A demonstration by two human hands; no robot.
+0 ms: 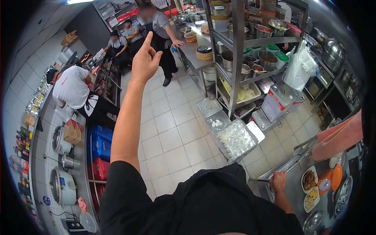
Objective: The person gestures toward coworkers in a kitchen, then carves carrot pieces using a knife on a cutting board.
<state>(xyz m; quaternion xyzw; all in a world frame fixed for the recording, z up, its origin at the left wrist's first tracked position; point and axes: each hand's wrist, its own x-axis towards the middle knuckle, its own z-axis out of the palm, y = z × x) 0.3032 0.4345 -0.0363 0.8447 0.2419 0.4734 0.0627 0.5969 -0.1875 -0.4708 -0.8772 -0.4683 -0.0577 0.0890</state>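
Left hand [147, 60] up high, upper centre: index finger [147, 40] straight, the others curled, palm empty! Lower right, the right hand [279, 181] is at the metal rail [259, 180] by the tabletop [293, 188] edge; can't tell how tightly its fingers close. Open tiled floor [168, 121] runs mid-frame, left of the clear containers [237, 141].

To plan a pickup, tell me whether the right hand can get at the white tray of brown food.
Probably yes: the right hand is at the steel counter's edge, with nothing visible between it and the white tray of brown food.
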